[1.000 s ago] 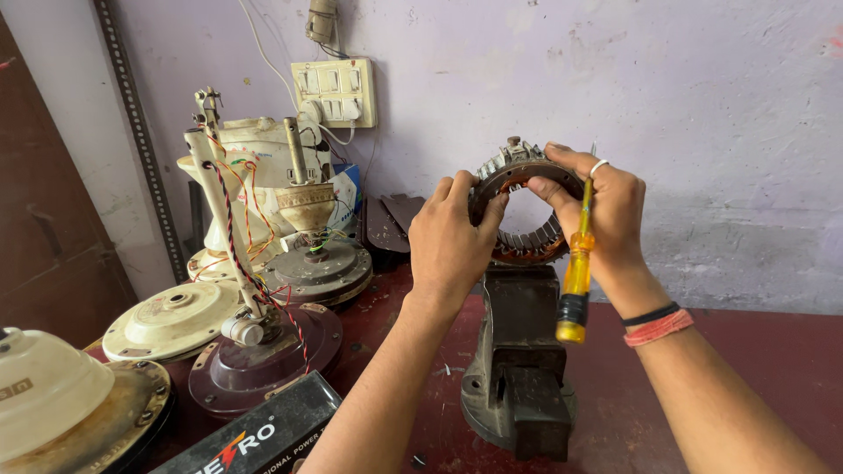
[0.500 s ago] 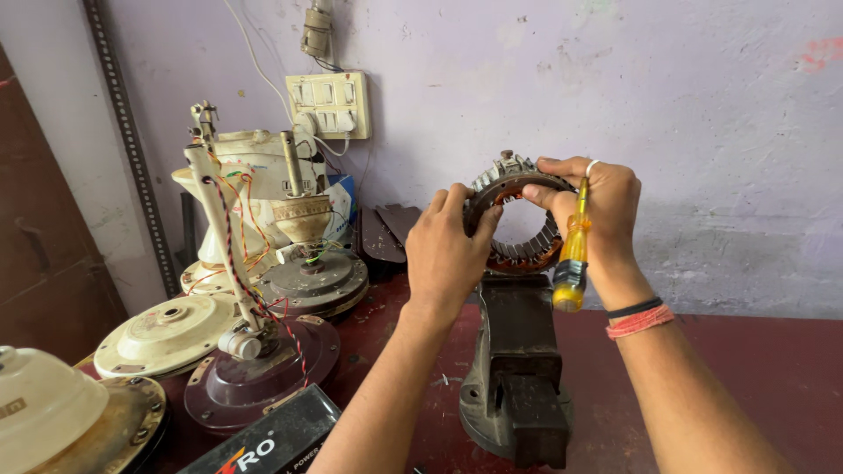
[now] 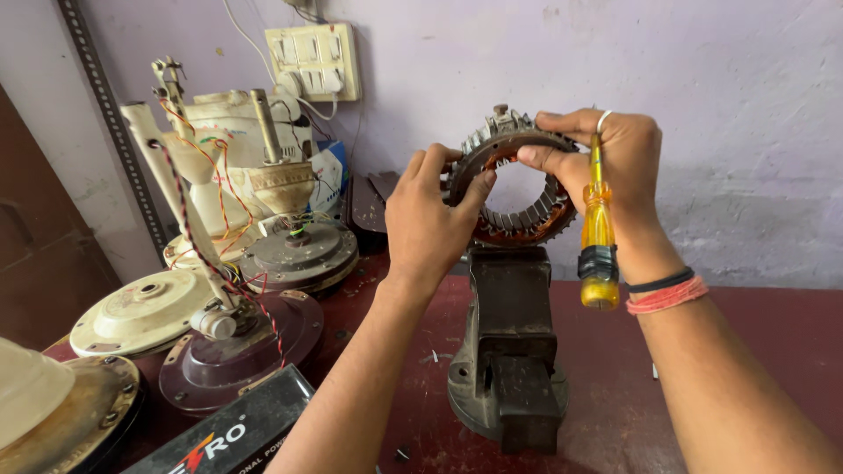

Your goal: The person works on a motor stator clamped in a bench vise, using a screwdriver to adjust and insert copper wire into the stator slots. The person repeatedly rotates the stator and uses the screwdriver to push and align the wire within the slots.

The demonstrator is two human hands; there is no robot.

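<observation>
One dark red workbench (image 3: 755,333) fills my view from left to right, backed at the far side by a pale lilac plastered wall (image 3: 720,79). On the left of the bench I see a cluster of cream and grey ceiling-fan housings with loose red and yellow wires (image 3: 219,219), and near me at the left a black rectangular box (image 3: 233,430) lies flat. At the middle of the bench stands a heavy dark iron bench vise (image 3: 509,351), its handle end towards me. Just above the vise's far end is the ring-shaped metal motor stator with copper-brown windings (image 3: 527,219), held upright with its open centre facing me; I cannot tell whether it rests on the vise or is merely held over it. My left hand (image 3: 430,219) grips the ring's left rim, thumb across its inner edge, fingers wrapped behind. My right hand (image 3: 610,162) pinches the ring's upper right rim with fingertips and thumb, and also carries a yellow translucent-handled screwdriver (image 3: 597,228), hanging handle-down beside the wrist. On the far wall at the left sits a cream switchboard (image 3: 316,60).
</observation>
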